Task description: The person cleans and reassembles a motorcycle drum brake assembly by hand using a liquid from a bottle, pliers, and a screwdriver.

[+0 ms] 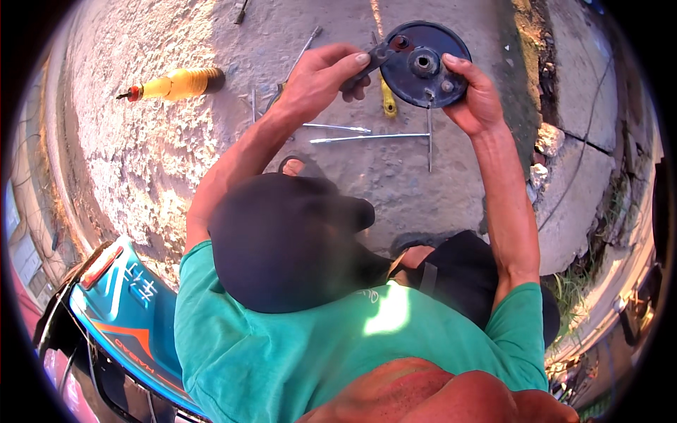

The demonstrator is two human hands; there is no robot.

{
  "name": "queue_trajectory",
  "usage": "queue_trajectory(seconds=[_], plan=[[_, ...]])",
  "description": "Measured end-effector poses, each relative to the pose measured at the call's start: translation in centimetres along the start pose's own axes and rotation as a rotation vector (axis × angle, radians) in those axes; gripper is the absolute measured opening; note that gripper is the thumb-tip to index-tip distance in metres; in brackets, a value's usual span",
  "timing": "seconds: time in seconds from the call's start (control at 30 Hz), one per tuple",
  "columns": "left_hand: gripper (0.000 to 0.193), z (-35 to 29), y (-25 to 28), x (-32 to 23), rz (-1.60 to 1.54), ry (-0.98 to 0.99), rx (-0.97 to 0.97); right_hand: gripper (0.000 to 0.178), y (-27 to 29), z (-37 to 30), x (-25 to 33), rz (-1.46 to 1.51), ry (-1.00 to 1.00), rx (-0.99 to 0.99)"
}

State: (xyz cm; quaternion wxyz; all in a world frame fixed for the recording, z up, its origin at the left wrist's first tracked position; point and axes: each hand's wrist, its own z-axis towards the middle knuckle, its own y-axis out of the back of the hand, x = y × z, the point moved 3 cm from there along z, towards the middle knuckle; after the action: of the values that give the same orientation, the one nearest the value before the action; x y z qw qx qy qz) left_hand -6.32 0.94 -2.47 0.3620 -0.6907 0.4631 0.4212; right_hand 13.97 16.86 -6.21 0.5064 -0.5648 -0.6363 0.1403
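Observation:
My right hand (481, 99) grips the right rim of a round black brake drum plate (412, 83), its thumb on the plate's face. In the middle of the plate is a raised hub with a hole. At the plate's upper left, my left hand (317, 79) pinches a black brake lever (368, 67) between thumb and fingers. The lever's far end meets the plate near a rusty bolt; whether it is fastened there I cannot tell. Both hands hold these parts above the ground, beyond my knees.
Below the plate lie a T-handle wrench (374, 138), a shiny metal rod (345, 128) and a yellow-handled tool (388, 102). A yellow bottle (176, 84) lies on the rough concrete at left. Blue bodywork (134, 317) stands at lower left; a broken concrete edge (550, 141) runs along the right.

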Motion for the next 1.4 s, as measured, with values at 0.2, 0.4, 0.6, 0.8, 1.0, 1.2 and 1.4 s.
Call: queue_trajectory(seconds=[0.2,0.4,0.6,0.8,1.0,1.2,1.4], plan=[[0.03,0.5,-0.3,-0.7,0.065,-0.021,-0.027,0.037,-0.8,0.1,-0.3,-0.044,-0.04,0.061],[0.029,0.5,-0.4,-0.3,0.089,-0.028,-0.069,0.037,-0.6,-0.1,-0.5,-0.076,-0.041,0.057],[0.029,0.3,-0.2,-0.4,0.119,-0.051,-0.108,0.038,-1.2,0.0,-0.4,-0.129,-0.023,0.088],[0.029,0.1,-0.7,-0.1,0.142,-0.013,-0.138,0.043,-1.0,0.3,-0.8,-0.211,0.039,0.094],[0.029,-0.3,-1.2,0.7,0.093,0.008,-0.137,0.047,-1.4,0.0,-0.5,-0.305,0.09,0.061],[0.028,-0.7,-1.0,-0.5,0.223,-0.021,-0.078,0.052,-1.4,-0.3,0.3,-0.304,0.036,0.083],[0.025,-0.6,-1.3,1.1,0.13,-0.083,-0.125,0.055,-2.4,-1.2,0.1,-0.423,0.194,0.077]])
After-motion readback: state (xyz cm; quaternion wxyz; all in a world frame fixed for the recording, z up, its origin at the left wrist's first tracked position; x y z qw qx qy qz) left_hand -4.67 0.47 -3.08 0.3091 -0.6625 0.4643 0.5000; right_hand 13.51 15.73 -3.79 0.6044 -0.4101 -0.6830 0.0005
